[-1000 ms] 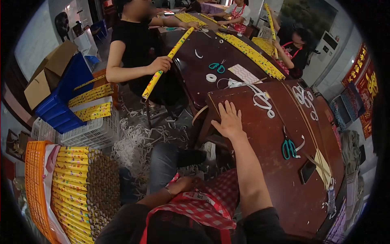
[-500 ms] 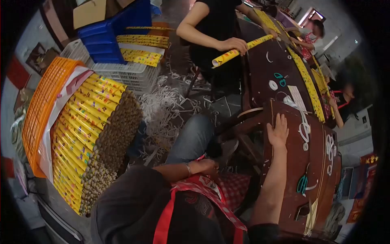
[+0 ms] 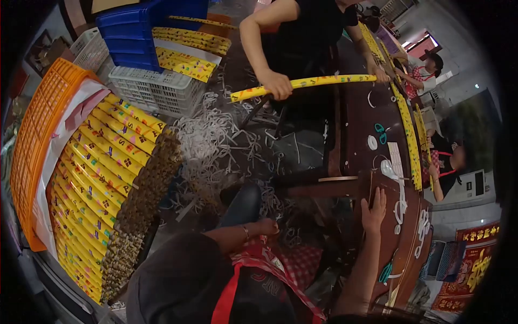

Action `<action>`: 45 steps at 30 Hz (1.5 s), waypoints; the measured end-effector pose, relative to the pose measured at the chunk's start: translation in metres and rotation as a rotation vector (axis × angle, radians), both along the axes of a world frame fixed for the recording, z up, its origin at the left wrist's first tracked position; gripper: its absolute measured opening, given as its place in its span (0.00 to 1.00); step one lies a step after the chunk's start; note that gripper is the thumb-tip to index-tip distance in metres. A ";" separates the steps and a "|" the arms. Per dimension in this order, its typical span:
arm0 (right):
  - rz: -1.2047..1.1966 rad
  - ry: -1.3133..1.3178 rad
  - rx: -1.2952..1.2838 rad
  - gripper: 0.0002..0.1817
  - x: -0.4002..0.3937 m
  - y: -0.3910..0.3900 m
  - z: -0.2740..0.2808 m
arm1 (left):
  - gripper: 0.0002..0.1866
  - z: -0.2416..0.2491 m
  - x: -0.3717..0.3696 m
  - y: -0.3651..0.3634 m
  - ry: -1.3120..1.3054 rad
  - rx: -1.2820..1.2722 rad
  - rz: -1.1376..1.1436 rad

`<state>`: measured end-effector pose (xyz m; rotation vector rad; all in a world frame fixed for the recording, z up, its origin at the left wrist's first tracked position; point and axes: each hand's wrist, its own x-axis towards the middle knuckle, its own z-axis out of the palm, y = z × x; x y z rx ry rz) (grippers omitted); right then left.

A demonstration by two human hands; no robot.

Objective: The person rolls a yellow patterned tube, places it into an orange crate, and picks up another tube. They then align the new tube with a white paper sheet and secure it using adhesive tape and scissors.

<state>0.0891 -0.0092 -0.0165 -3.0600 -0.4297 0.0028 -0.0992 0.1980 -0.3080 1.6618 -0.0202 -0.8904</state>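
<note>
My right hand (image 3: 373,210) rests flat on the edge of the dark brown table (image 3: 372,243), fingers stretched out and holding nothing. A loop of white strip (image 3: 399,208) lies just beside it. Nearer to me on the same table are teal-handled scissors (image 3: 385,272). My left hand (image 3: 266,227) is closed over my lap, above the red checked apron (image 3: 302,264); whether anything is inside its fingers is hidden.
A co-worker holds a long yellow printed tube (image 3: 318,81) in both hands. At left, an orange basket (image 3: 35,162) bears many stacked yellow tubes (image 3: 102,178). White strips (image 3: 216,135) litter the floor. A blue bin (image 3: 127,40) sits near a white crate (image 3: 156,89). Other people work along the table.
The view has shifted. The co-worker's yellow tube has swung toward level, with one hand moved to the left along with it. My right hand stays flat on the table; my left stays closed.
</note>
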 end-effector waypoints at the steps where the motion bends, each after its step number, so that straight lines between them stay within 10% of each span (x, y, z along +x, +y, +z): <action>1: -0.004 -0.005 -0.005 0.38 0.001 0.000 0.000 | 0.18 -0.006 0.006 0.002 -0.003 -0.023 0.023; 10: 0.078 -0.093 0.048 0.37 0.002 -0.011 -0.008 | 0.24 -0.021 0.010 0.000 0.024 -0.215 0.258; 15: 0.063 -0.083 0.032 0.37 0.004 -0.008 -0.007 | 0.45 0.003 0.041 0.067 -0.563 0.413 1.305; 20: 0.083 -0.089 0.078 0.37 0.003 -0.008 -0.009 | 0.58 0.106 0.120 0.224 -0.738 0.612 1.556; 22: 0.084 -0.093 0.094 0.37 0.005 -0.008 -0.010 | 0.54 0.140 0.138 0.265 -0.816 0.750 1.730; 28: 0.079 -0.084 0.086 0.38 0.003 -0.006 -0.008 | 0.25 0.179 0.122 0.318 -0.882 -0.075 2.192; 45: 0.138 -0.051 0.026 0.34 0.007 -0.011 -0.012 | 0.12 0.288 -0.112 0.272 -1.181 -0.191 1.978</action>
